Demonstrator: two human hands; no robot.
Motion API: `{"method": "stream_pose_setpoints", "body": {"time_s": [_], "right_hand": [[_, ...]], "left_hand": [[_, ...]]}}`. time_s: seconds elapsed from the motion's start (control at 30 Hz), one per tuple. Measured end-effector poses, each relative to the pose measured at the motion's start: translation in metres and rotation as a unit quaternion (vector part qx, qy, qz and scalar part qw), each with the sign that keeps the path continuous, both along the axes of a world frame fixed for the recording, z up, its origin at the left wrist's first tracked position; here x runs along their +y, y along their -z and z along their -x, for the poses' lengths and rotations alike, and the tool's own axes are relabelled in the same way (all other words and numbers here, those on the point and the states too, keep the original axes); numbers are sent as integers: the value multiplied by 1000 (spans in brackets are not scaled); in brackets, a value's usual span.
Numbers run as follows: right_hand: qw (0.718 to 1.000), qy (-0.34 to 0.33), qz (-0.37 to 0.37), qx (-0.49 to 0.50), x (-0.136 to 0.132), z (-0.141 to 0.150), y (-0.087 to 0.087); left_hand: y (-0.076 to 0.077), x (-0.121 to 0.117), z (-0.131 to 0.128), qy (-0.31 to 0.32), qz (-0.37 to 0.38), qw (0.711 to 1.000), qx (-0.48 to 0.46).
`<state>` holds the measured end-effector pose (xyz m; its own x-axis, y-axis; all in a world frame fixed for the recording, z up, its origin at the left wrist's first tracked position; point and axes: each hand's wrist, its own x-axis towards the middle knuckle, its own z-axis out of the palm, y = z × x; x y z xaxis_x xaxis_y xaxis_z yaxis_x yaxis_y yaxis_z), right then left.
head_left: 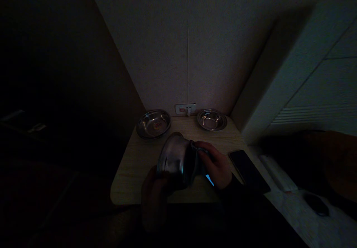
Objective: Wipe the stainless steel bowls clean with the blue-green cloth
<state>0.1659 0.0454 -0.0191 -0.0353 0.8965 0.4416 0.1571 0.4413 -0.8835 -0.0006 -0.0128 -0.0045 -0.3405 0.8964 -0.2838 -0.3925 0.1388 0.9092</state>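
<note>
A shiny metal bowl [173, 157] is tilted on its side above the front half of the small table, its opening turned to the right. My left hand [154, 190], very dark, grips it from below at the lower left. My right hand [216, 164] is closed on a dark cloth [197, 162] at the bowl's open side. Deep shadow hides the bowl's inside and most of the left fingers. Just below the right hand, a small lit blue patch [209, 180], perhaps part of a screen, lies on the table.
Two metal dishes stand at the back of the wooden table [125, 177]: a wider one [154, 124] left, a smaller one [212, 120] right. Between them is a wall socket [185, 109] with a plug. A dark tablet-like slab [249, 170] lies at the right edge.
</note>
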Motion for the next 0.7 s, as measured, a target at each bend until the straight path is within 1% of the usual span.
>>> {"method": "stream_pose_setpoints", "body": {"time_s": [0.1, 0.2, 0.3, 0.33, 0.5, 0.53, 0.57, 0.6, 0.63, 0.67, 0.7], "right_hand": [[999, 11, -38, -20, -7, 6, -1], [993, 9, -90, -74, -17, 12, -5], [972, -23, -177, -150, -22, 15, -8], [966, -33, -194, -168, -20, 15, -9], [963, -33, -188, -191, -8, 16, -15], [957, -58, -201, -202, -7, 16, -15], [954, -69, -201, -210, -6, 17, -15], [948, -92, -220, -211, -5, 17, -15], [953, -82, -210, -201, -4, 17, -15], [962, -53, -188, -189, -4, 17, -15], [968, -42, -167, -183, -3, 16, -15]], "left_hand": [[-1, 0, -3, 20, 34, 997, 64], [0, 1, -5, 36, 43, 992, 109], [1, 0, -6, 39, 48, 986, 154], [2, -1, -6, 41, 48, 984, 167], [9, -6, -6, 47, 50, 976, 205], [10, -6, -6, 49, 50, 975, 209], [10, -6, -6, 49, 47, 975, 211], [11, -6, -6, 52, 45, 975, 212], [11, -6, -6, 45, 43, 976, 211], [10, -6, -6, 37, 44, 977, 205], [9, -6, -6, 31, 48, 976, 211]]}}
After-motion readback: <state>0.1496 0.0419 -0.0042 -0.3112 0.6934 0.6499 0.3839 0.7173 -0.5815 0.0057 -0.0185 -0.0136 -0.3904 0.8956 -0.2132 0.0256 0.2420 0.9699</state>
